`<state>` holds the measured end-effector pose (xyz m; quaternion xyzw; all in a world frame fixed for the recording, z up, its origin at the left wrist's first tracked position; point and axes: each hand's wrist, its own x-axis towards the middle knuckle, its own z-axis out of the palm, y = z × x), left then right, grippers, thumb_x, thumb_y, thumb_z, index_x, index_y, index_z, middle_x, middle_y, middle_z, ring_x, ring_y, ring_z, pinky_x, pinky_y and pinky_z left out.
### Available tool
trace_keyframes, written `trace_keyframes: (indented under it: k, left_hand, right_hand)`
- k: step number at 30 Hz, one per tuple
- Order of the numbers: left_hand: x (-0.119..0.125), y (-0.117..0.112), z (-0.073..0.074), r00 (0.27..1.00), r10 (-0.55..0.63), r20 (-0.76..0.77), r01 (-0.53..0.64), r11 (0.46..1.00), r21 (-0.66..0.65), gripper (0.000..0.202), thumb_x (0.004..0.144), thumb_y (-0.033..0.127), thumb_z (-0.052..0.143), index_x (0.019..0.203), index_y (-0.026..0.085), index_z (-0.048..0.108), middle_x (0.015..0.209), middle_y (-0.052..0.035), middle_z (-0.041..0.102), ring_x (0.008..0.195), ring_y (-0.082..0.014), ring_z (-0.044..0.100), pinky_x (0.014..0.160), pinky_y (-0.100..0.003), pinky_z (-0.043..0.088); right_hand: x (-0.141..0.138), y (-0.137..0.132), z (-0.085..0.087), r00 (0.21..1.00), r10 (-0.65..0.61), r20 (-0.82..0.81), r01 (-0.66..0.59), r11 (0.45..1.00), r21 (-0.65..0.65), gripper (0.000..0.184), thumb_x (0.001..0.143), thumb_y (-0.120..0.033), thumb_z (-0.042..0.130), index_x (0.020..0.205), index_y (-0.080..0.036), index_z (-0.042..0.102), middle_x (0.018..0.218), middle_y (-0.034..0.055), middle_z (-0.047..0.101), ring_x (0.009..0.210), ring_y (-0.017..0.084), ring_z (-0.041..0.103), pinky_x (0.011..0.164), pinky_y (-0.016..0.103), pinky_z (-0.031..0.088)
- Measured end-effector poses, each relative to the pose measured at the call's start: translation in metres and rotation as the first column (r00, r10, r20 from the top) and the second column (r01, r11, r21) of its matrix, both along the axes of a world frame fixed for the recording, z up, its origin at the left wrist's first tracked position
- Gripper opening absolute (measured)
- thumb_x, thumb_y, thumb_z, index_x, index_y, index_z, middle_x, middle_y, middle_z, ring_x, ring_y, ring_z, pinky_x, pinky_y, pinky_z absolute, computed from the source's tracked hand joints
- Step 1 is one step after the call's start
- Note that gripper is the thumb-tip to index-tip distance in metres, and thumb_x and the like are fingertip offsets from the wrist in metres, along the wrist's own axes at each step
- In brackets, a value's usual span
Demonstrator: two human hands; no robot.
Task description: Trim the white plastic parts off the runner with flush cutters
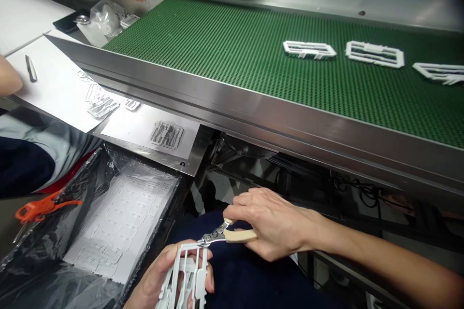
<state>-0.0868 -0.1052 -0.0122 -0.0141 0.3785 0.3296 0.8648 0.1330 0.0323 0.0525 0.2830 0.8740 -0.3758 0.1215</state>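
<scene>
My left hand (159, 277) is closed around a white plastic moulded frame (184, 275) at the bottom of the view, over my lap. My right hand (271, 224) grips small cutting pliers (226, 235) with tan handles, and the metal jaws touch the top edge of the frame. Three more white frames lie on the green conveyor belt (235, 43) at the upper right: one frame (309, 49), a second frame (374, 53) and a third frame (440, 72) at the right edge.
A black-lined bin (72, 212) at lower left holds several trimmed white parts (119, 222). Grey plastic parts (166, 135) lie on white sheets on the steel ledge. Another person's sleeve (32, 149) and an orange tool (39, 207) are at the left. The belt's steel rail (253, 111) crosses the middle.
</scene>
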Motion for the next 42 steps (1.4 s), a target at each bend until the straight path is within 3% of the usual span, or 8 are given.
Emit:
trace_keyframes:
  k: [9, 12, 16, 20, 31, 37, 42]
  left_hand:
    - [-0.002, 0.003, 0.001, 0.999, -0.015, 0.029, 0.016, 0.999, -0.039, 0.05, 0.076, 0.058, 0.065, 0.097, 0.013, 0.072, 0.073, -0.0136, 0.073, 0.051, -0.0109, 0.059, 0.047, -0.016, 0.045]
    - [-0.002, 0.002, -0.001, 0.997, 0.031, 0.066, -0.027, 0.998, -0.058, 0.049, 0.077, 0.056, 0.065, 0.098, 0.012, 0.072, 0.074, -0.013, 0.072, 0.05, -0.0103, 0.059, 0.047, -0.016, 0.046]
    - [-0.001, 0.004, -0.001, 0.986, 0.118, 0.116, -0.105, 0.988, -0.114, 0.044, 0.081, 0.047, 0.065, 0.102, 0.01, 0.071, 0.077, -0.0125, 0.071, 0.05, -0.0098, 0.06, 0.047, -0.016, 0.047]
    - [-0.001, 0.01, 0.002, 0.973, 0.177, 0.15, -0.157, 0.978, -0.14, 0.04, 0.083, 0.041, 0.064, 0.107, 0.009, 0.069, 0.08, -0.0116, 0.071, 0.05, -0.0097, 0.06, 0.047, -0.016, 0.048]
    - [0.004, 0.013, 0.0, 0.947, 0.278, 0.159, -0.263, 0.958, -0.112, 0.027, 0.085, 0.038, 0.061, 0.096, 0.016, 0.072, 0.082, -0.0144, 0.072, 0.05, -0.0101, 0.057, 0.048, -0.018, 0.042]
    - [0.002, 0.015, 0.005, 0.93, 0.362, 0.06, -0.337, 0.906, -0.256, 0.028, 0.08, 0.03, 0.07, 0.104, 0.016, 0.072, 0.084, -0.0113, 0.075, 0.07, -0.0179, 0.069, 0.065, -0.023, 0.054]
    - [0.0, 0.012, 0.0, 0.929, 0.365, 0.064, -0.34, 0.908, -0.245, 0.033, 0.08, 0.033, 0.068, 0.108, 0.016, 0.07, 0.083, -0.0093, 0.075, 0.082, -0.0242, 0.071, 0.074, -0.031, 0.056]
  right_hand:
    - [-0.001, -0.003, -0.003, 1.0, -0.01, -0.013, 0.01, 0.999, 0.043, 0.014, 0.062, -0.015, 0.052, 0.072, -0.022, 0.045, 0.061, -0.0048, 0.047, 0.052, 0.011, 0.039, 0.048, 0.025, 0.021]
    - [-0.004, -0.006, -0.005, 0.988, -0.152, -0.025, 0.151, 0.987, -0.056, 0.016, 0.063, -0.012, 0.052, 0.068, -0.022, 0.041, 0.058, -0.0062, 0.044, 0.051, 0.01, 0.036, 0.049, 0.024, 0.023]
    - [-0.007, -0.012, -0.006, 0.935, -0.354, -0.001, 0.347, 0.919, -0.188, 0.016, 0.07, -0.012, 0.049, 0.065, -0.021, 0.037, 0.054, -0.0074, 0.034, 0.05, 0.009, 0.028, 0.048, 0.023, 0.023]
    - [-0.008, -0.019, -0.006, 0.895, -0.445, 0.023, 0.438, 0.871, -0.22, 0.018, 0.075, -0.017, 0.051, 0.064, -0.022, 0.037, 0.054, -0.0073, 0.032, 0.05, 0.009, 0.025, 0.047, 0.022, 0.023]
    - [-0.018, -0.04, -0.004, 0.873, -0.487, 0.034, 0.483, 0.85, -0.209, 0.016, 0.081, -0.026, 0.051, 0.071, -0.023, 0.038, 0.063, -0.0061, 0.044, 0.052, 0.01, 0.035, 0.05, 0.023, 0.026]
    - [-0.024, -0.048, -0.002, 0.868, -0.496, 0.027, 0.489, 0.845, -0.216, 0.019, 0.079, -0.025, 0.053, 0.07, -0.022, 0.036, 0.064, -0.0059, 0.044, 0.054, 0.011, 0.036, 0.052, 0.024, 0.026]
    - [-0.025, -0.05, -0.002, 0.86, -0.506, 0.057, 0.504, 0.83, -0.24, 0.013, 0.078, -0.023, 0.055, 0.073, -0.022, 0.042, 0.066, -0.0059, 0.045, 0.056, 0.011, 0.038, 0.052, 0.024, 0.027]
